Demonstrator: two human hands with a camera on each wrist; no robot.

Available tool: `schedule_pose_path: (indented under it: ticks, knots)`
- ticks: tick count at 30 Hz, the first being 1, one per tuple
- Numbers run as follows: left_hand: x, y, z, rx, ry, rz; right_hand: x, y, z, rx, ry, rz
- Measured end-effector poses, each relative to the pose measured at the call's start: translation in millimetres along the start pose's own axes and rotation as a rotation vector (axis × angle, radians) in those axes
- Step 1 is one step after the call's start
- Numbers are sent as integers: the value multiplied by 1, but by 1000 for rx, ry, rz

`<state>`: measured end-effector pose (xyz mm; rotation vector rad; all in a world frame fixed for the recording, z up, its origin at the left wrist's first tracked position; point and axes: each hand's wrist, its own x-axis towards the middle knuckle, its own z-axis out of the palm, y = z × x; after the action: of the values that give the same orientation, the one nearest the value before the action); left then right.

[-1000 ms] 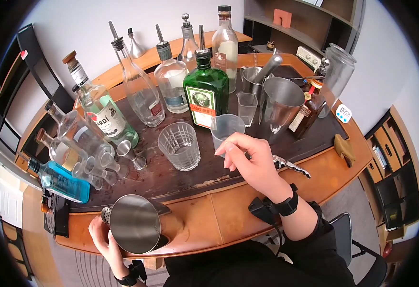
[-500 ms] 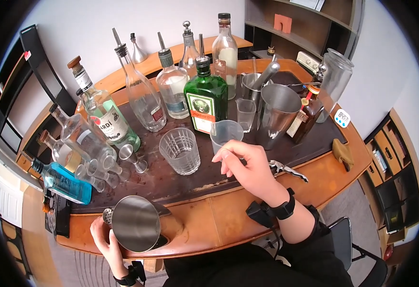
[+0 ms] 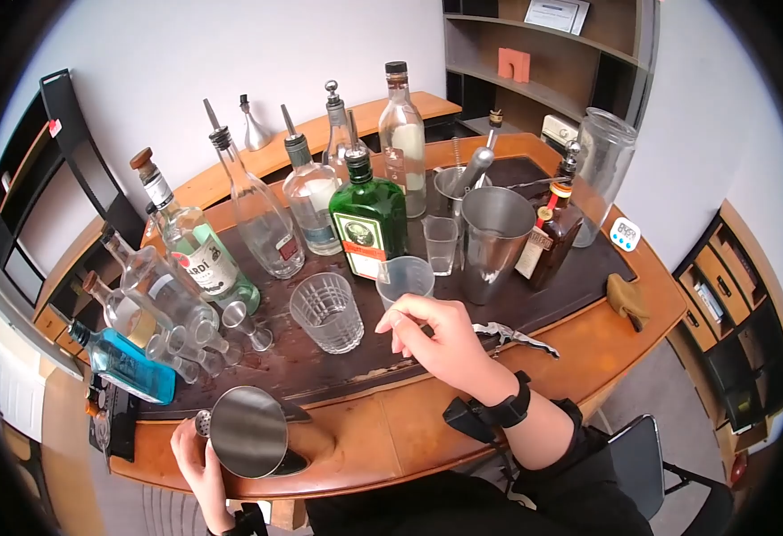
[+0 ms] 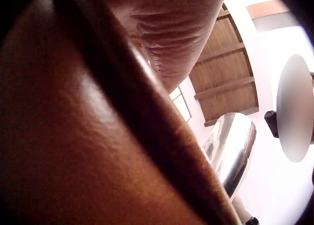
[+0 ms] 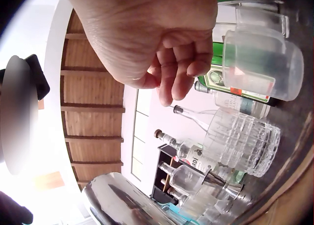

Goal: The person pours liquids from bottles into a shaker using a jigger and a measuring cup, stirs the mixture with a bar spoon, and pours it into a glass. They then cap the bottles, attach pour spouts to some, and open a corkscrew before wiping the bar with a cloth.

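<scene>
In the head view my left hand [image 3: 197, 464] rests at the table's front edge, its fingers and thumb beside a steel shaker tin [image 3: 248, 432]. A small perforated metal piece [image 3: 202, 422] shows between the fingertips and the tin. My right hand [image 3: 434, 332] hovers with loosely bent fingers in front of a clear plastic measuring cup [image 3: 405, 279]; the right wrist view shows nothing in its fingers. Left of it stands a cut-glass tumbler [image 3: 326, 314]. Behind the cup is a green Jägermeister bottle [image 3: 368, 223]. Most of the left hand's fingers are hidden in the left wrist view.
A steel jigger [image 3: 247, 327], small glasses [image 3: 177, 344], a Bacardi bottle [image 3: 204, 259] and a blue bottle [image 3: 132, 366] stand left. To the right are a mixing tin [image 3: 496, 241], a brown bottle [image 3: 548, 241], a corkscrew [image 3: 517, 338] and a brown cloth [image 3: 627, 299].
The head view has tilted up and shifted slightly, so the table's things appear lower. Both hands keep about the same places and poses relative to the table.
</scene>
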<state>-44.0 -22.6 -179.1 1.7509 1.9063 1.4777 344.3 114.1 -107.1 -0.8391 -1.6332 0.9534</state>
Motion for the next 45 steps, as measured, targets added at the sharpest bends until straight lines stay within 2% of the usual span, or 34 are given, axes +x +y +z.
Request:
schedule_pose_path:
  ticks: [6, 12, 24, 27, 30, 32, 34, 36, 37, 41, 45]
  knots:
    - [6, 12, 4, 43, -5, 3, -2, -3, 0, 5, -5, -5]
    - [7, 5, 9, -158, -15, -71, -2, -8, 0, -32, -17, 23]
    - [14, 29, 6, 54, -33, 6, -1, -10, 3, -31, 14, 12]
    - [15, 36, -11, -354, 151, -144, -1, -9, 4, -23, 23, 5]
    - [33, 85, -27, -500, 339, -40, -2, -10, 4, -28, 13, -19]
    - [42, 98, -38, -486, 252, 204, -2, -11, 4, -32, 8, -11]
    - [46, 124, -31, -517, 248, 232, -2, -12, 3, -37, 9, -6]
    - [51, 146, -21, -582, 89, 291, -2, -11, 3, -33, 9, -8]
    - [50, 159, -15, -572, 88, 199, -3, -11, 3, -30, 12, -10]
    - [56, 168, -2, -650, -52, 173, -4, -11, 3, -4, 15, -26]
    - [58, 168, 6, -664, -62, 165, -5, -10, 4, 5, 12, -31]
